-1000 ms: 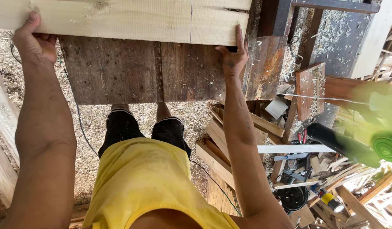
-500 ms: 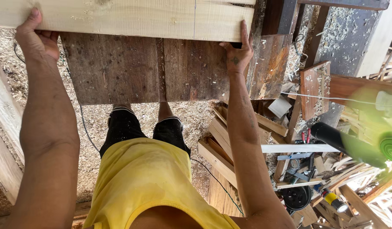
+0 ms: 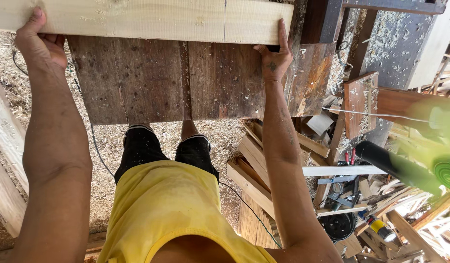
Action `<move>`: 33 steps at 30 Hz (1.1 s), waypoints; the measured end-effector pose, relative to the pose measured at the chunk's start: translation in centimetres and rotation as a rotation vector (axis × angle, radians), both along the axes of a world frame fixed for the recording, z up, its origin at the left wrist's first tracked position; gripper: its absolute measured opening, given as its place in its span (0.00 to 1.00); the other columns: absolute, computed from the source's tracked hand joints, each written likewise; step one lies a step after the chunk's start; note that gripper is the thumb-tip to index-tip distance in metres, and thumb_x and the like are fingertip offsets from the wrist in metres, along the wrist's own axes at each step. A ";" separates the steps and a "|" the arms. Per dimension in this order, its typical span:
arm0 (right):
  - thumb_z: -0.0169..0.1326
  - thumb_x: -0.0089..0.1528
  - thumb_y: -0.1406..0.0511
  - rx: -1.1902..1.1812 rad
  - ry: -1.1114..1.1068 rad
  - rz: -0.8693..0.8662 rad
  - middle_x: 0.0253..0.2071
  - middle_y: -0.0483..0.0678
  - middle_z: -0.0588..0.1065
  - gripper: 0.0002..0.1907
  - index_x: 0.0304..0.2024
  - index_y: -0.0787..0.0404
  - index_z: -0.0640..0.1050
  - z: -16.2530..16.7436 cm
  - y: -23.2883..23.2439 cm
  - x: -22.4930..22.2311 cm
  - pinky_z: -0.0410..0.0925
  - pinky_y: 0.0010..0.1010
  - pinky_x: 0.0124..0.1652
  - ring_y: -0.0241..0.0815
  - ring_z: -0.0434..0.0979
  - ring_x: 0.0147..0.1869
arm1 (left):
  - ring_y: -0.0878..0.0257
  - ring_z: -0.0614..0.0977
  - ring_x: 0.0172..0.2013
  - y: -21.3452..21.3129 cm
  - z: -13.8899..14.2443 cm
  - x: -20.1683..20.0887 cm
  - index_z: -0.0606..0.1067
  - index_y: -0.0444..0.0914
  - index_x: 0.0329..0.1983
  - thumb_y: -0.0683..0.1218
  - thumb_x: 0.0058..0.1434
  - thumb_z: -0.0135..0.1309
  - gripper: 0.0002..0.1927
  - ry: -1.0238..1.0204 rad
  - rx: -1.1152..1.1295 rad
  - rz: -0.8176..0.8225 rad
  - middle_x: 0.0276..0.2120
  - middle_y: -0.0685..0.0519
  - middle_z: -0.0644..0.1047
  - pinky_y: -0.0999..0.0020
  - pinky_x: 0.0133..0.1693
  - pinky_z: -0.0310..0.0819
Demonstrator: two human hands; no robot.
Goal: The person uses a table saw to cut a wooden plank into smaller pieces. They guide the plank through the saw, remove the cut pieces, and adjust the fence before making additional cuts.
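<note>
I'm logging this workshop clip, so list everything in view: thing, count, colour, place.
pale plank: one, light wood, across the top, gripped at both ends
dark workbench top: one, weathered brown, under the plank
sawdust: tan, covering the floor
cable: one, black, on the floor
scrap boards: several, light wood, stacked at right
tool pile: mixed colours, lower right
left hand: grips the plank's left part
right hand: grips the plank's right end
</note>
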State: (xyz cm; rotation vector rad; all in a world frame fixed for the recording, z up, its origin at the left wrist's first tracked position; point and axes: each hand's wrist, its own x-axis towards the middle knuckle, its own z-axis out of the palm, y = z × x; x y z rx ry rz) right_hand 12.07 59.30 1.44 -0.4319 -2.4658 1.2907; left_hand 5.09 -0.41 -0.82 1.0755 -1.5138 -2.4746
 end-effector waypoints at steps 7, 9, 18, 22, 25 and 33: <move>0.76 0.50 0.67 -0.229 0.017 0.028 0.62 0.43 0.77 0.46 0.68 0.44 0.70 -0.3 0.1 -1.6 0.78 0.31 0.55 0.37 0.81 0.59 | 0.47 0.78 0.60 0.3 -0.1 -1.4 0.67 0.29 0.63 0.46 0.48 0.79 0.44 0.001 -0.011 0.022 0.54 0.41 0.76 0.47 0.64 0.72; 0.76 0.51 0.69 -0.269 0.060 0.049 0.64 0.44 0.74 0.46 0.68 0.45 0.70 -0.3 0.1 -2.0 0.78 0.32 0.55 0.37 0.79 0.61 | 0.47 0.79 0.59 0.4 -0.1 -1.9 0.68 0.27 0.62 0.45 0.45 0.80 0.45 -0.022 -0.035 0.046 0.53 0.40 0.77 0.47 0.62 0.71; 0.78 0.49 0.64 -0.066 -0.015 0.031 0.66 0.44 0.75 0.49 0.70 0.45 0.68 -0.1 0.2 -4.0 0.76 0.33 0.58 0.37 0.80 0.63 | 0.47 0.78 0.57 0.6 -0.3 -3.7 0.66 0.26 0.62 0.43 0.45 0.79 0.45 -0.006 -0.014 0.085 0.53 0.38 0.76 0.47 0.62 0.73; 0.78 0.48 0.66 -0.046 0.004 0.029 0.65 0.45 0.75 0.49 0.69 0.45 0.69 0.1 0.0 -5.0 0.76 0.33 0.58 0.39 0.80 0.63 | 0.47 0.79 0.55 0.7 -0.3 -4.6 0.67 0.29 0.63 0.40 0.44 0.76 0.44 0.041 0.014 0.116 0.51 0.39 0.73 0.46 0.59 0.74; 0.75 0.51 0.66 -0.205 -0.055 -0.015 0.68 0.45 0.73 0.46 0.68 0.45 0.69 0.5 -0.2 -5.7 0.79 0.33 0.55 0.39 0.80 0.64 | 0.49 0.77 0.54 1.0 0.4 -5.1 0.68 0.26 0.60 0.40 0.47 0.74 0.39 0.012 0.007 0.095 0.51 0.37 0.76 0.45 0.60 0.80; 0.78 0.48 0.70 -0.047 0.028 0.059 0.68 0.49 0.73 0.51 0.70 0.47 0.68 0.5 -0.1 -7.7 0.75 0.32 0.61 0.41 0.77 0.67 | 0.55 0.83 0.46 1.8 1.2 -7.1 0.62 0.33 0.58 0.45 0.47 0.70 0.39 0.022 -0.027 0.073 0.46 0.43 0.76 0.46 0.56 0.83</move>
